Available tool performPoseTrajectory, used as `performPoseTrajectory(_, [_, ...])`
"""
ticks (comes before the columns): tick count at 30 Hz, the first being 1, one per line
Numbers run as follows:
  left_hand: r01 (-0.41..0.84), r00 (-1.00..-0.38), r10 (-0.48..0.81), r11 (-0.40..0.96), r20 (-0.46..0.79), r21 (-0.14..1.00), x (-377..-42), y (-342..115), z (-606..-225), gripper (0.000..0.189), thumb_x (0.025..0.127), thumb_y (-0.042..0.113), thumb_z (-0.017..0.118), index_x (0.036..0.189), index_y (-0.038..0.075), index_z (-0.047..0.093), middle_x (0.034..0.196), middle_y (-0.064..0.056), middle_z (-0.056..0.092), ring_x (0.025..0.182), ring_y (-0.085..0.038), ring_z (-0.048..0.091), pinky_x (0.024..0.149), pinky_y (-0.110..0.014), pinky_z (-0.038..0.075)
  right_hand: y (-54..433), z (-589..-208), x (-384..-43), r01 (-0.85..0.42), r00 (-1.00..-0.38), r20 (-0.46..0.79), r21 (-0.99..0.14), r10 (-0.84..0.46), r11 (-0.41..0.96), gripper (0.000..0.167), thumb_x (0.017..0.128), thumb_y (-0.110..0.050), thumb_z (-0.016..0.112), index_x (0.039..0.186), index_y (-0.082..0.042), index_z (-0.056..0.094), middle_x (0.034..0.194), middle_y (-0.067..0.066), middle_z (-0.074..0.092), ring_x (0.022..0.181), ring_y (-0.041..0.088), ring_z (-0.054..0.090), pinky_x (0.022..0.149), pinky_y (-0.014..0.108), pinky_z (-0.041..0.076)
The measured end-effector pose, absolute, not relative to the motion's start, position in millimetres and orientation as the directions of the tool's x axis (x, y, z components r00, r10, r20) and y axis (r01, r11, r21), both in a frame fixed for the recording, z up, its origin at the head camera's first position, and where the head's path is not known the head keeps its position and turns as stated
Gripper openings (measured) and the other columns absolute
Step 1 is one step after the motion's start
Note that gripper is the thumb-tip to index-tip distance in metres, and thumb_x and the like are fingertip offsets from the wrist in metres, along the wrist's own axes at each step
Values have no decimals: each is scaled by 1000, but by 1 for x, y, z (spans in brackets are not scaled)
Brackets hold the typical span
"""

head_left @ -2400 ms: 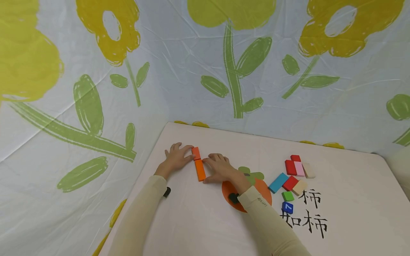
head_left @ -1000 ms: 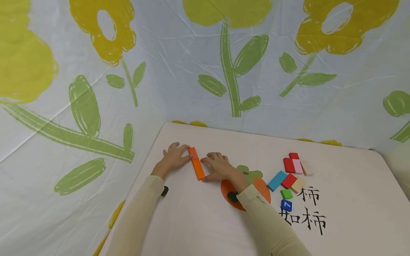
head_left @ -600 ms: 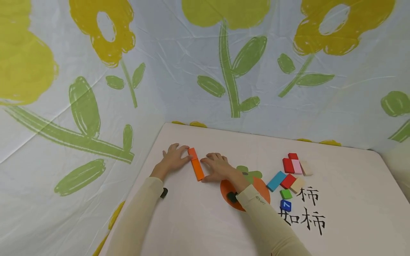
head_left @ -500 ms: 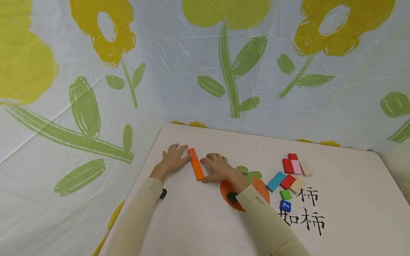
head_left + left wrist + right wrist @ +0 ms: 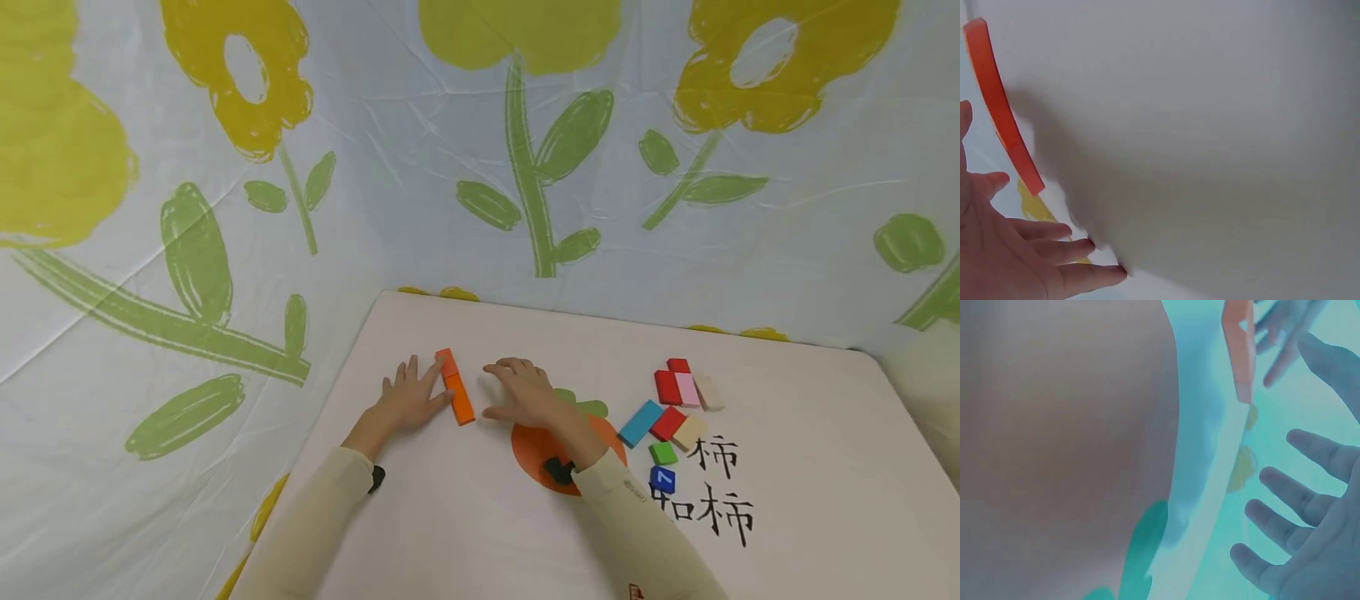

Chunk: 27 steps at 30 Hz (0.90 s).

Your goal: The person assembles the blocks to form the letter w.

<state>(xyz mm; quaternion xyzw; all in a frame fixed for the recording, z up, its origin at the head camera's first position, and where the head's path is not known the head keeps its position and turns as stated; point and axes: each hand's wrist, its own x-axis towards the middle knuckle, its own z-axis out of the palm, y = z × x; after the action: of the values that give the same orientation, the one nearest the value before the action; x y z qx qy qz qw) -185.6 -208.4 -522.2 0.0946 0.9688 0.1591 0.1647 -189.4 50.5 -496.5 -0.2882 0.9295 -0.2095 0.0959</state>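
Note:
Two flat blocks lie end to end on the table: a short orange-red block (image 5: 447, 362) at the far end and a longer orange block (image 5: 460, 403) on the near side. Beside them on the left is my left hand (image 5: 407, 403), fingers spread, index finger at the short block and thumb at the long one; whether they touch is hard to tell. To the right, apart from the blocks, my right hand (image 5: 527, 397) hovers with loosely bent fingers. The left wrist view shows the left palm (image 5: 1004, 262) with extended fingers, and the right wrist view the right hand (image 5: 1316, 531) likewise.
Several blocks are grouped at the right: a blue block (image 5: 641, 423), red block (image 5: 667, 423), pink block (image 5: 686, 389), green block (image 5: 663, 453) and a dark blue block marked 7 (image 5: 662, 479). The cloth (image 5: 450, 517) has a printed persimmon (image 5: 528, 450). Flower-patterned curtains (image 5: 420, 217) stand behind and left.
My right hand has drawn away to the right from the long orange block. My left hand has shifted slightly nearer and spread its fingers. The two blocks, earlier with a slight kink, now line up.

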Motion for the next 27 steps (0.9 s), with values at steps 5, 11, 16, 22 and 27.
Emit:
performPoseTrajectory(5, [124, -920, 226, 943, -319, 310, -181, -204, -523, 78, 101, 63, 41, 162, 22, 16, 160, -33, 4, 145, -55, 4, 107, -75, 8, 67, -491, -179, -475, -841, 11, -494, -541, 728, 72, 88, -43, 76, 148, -14, 48, 148, 13, 42, 136, 36, 36, 108, 62, 28])
performPoseTrajectory(11, [137, -920, 227, 950, -319, 280, -177, -201, -523, 76, 101, 63, 38, 162, 23, 15, 160, -34, 3, 146, -54, 2, 107, -76, 6, 94, -480, -164, -461, -861, 87, -550, -501, 696, 69, 91, -38, 74, 148, -10, 47, 147, 16, 43, 135, 38, 37, 105, 64, 29])
performPoseTrajectory(16, [145, -918, 236, 948, -317, 284, -174, -200, -522, 76, 101, 63, 38, 162, 23, 15, 160, -34, 1, 145, -55, -1, 106, -77, 4, 117, -474, -153, -449, -879, 147, -571, -453, 687, 68, 91, -34, 75, 147, -7, 48, 147, 19, 43, 135, 39, 36, 104, 66, 27])
performPoseTrajectory(22, [146, -918, 234, 950, -319, 277, -174, -200, -523, 76, 101, 63, 38, 162, 23, 15, 160, -34, 0, 145, -55, -2, 106, -77, 3, 142, -469, -142, -433, -896, 191, -574, -401, 694, 69, 89, -33, 77, 145, -5, 48, 146, 21, 44, 134, 41, 37, 104, 67, 27])
performPoseTrajectory(27, [154, -920, 235, 953, -314, 262, -176, -200, -526, 76, 102, 62, 37, 163, 25, 13, 160, -35, 1, 145, -55, -1, 106, -77, 5, 164, -464, -135, -422, -905, 217, -564, -366, 709, 68, 89, -32, 77, 144, -4, 49, 145, 22, 45, 133, 43, 38, 102, 69, 31])
